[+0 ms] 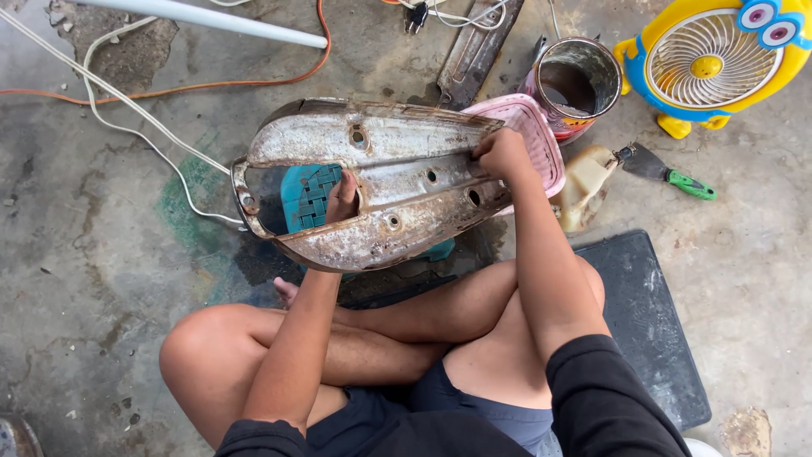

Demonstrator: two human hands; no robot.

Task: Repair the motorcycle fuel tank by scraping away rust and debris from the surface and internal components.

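Person sits cross-legged on concrete floor (101, 279), viewed from above, dark sleeves pushed up the forearms.

Rusty metal shell (372, 182), long and curved, with a silvery worn surface and several holes, lies just ahead of the knees at 12 o'clock from the body. It rests hollow side up on a teal plastic stool (311, 196), whose woven top shows through the shell's open left end.

Left hand (342, 199) reaches in from 6 o'clock under the shell's near edge; fingers curl around that rim from inside, thumb side hidden. Closed on the rim as far as can be seen.

Right hand (502, 156) sits at the shell's right end, about 2 o'clock from the left hand, fingers bunched and pressed down on the upper edge of the metal. Whether it pinches something small there cannot be told.

Surroundings: pink plastic basket (541, 140) touching the shell's right end, partly behind it. Rusty tin can (579, 85) at 1 o'clock, open mouth up. Yellow-and-blue toy fan (715, 59) at 2 o'clock, far corner. Putty scraper with green handle (668, 171) beside a cream plastic jug (584, 182), right of the basket. Black rubber mat (651, 330) under the right knee. Orange cable (211, 85) and white cords (127, 106) run across the floor at 10 to 11 o'clock.
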